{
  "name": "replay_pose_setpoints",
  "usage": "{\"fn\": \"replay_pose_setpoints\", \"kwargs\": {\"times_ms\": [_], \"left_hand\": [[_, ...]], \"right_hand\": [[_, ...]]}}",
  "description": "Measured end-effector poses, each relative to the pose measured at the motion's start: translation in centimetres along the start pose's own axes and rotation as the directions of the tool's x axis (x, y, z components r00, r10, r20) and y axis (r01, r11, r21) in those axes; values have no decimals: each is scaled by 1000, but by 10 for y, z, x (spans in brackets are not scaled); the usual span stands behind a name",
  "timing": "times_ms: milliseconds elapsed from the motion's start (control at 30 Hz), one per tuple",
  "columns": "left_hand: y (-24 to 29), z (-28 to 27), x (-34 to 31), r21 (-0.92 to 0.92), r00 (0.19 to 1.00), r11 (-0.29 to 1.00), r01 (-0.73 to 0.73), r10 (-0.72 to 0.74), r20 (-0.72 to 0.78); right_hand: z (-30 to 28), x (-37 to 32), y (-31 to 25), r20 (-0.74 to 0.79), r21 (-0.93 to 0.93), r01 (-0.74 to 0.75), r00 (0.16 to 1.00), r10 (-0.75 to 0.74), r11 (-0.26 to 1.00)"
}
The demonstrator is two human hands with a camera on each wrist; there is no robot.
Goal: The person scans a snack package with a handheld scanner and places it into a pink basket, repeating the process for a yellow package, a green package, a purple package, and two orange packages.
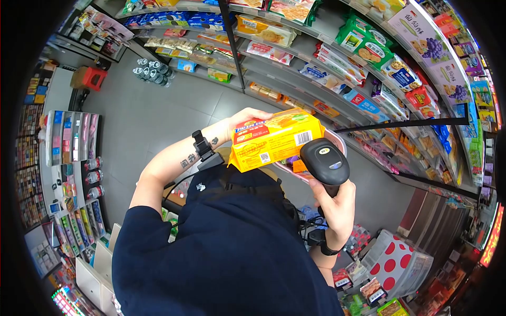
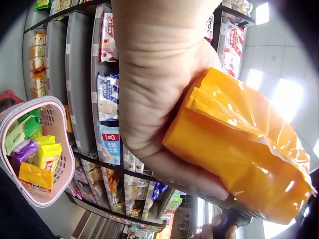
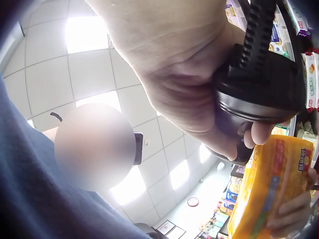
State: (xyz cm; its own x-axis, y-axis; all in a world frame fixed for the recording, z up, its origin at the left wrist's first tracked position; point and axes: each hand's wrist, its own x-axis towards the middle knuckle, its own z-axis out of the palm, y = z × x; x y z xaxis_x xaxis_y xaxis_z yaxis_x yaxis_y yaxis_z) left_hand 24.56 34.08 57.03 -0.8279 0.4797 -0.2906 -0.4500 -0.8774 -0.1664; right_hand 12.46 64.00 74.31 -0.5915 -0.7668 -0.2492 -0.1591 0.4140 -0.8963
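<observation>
My left hand (image 1: 246, 118) grips a yellow-orange snack packet (image 1: 279, 141) by its far side. In the left wrist view the thumb and palm wrap around the packet (image 2: 234, 159). A printed barcode (image 1: 304, 138) shows on the packet's face near its right end. Curled around the handle of a black barcode scanner (image 1: 326, 162), my right hand (image 1: 340, 208) holds it with the head close to that barcode end. The right wrist view shows the scanner (image 3: 256, 94) from its cord end, with left-hand fingers (image 3: 294, 211) against the packet beyond.
A pink basket (image 2: 71, 159) with several snack packets, among them a purple packet (image 2: 25, 152), stands below the hands. Shelves (image 1: 295, 47) of packaged snacks run along the far side. Water bottles (image 1: 153, 72) stand on the tiled floor (image 1: 158, 113). A counter with displays (image 1: 74, 138) is at left.
</observation>
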Motion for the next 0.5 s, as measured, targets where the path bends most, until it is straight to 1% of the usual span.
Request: {"fn": "replay_pose_setpoints", "kwargs": {"times_ms": [133, 200, 233, 300, 333, 400, 433, 500], "left_hand": [[0, 4, 1, 11, 1000, 1000, -12, 12, 27], [1, 3, 2, 17, 999, 1000, 13, -13, 29], [0, 3, 2, 15, 1000, 1000, 9, -10, 28], [-1, 4, 3, 55, 998, 997, -52, 53, -21], [-1, 4, 4, 52, 998, 997, -56, 58, -22], [1, 3, 5, 61, 999, 997, -44, 43, 12], [1, 2, 6, 60, 999, 997, -48, 47, 11], [2, 1, 7, 45, 998, 999, -30, 28, 48]], "right_hand": [[0, 3, 5, -18, 19, 20, 1000, -19, 1000], [0, 4, 10, -20, 1, 92, 996, -92, 996], [0, 4, 10, -16, 1, 92, 996, -92, 996], [1, 5, 10, -43, 0, 123, 991, -123, 992], [0, 6, 10, -38, 1, 124, 992, -124, 992], [-2, 5, 7, -32, 10, 47, 998, -47, 999], [-3, 4, 3, -27, 10, 48, 998, -48, 999], [-4, 2, -2, -19, 46, -70, 997, 71, 997]]}}
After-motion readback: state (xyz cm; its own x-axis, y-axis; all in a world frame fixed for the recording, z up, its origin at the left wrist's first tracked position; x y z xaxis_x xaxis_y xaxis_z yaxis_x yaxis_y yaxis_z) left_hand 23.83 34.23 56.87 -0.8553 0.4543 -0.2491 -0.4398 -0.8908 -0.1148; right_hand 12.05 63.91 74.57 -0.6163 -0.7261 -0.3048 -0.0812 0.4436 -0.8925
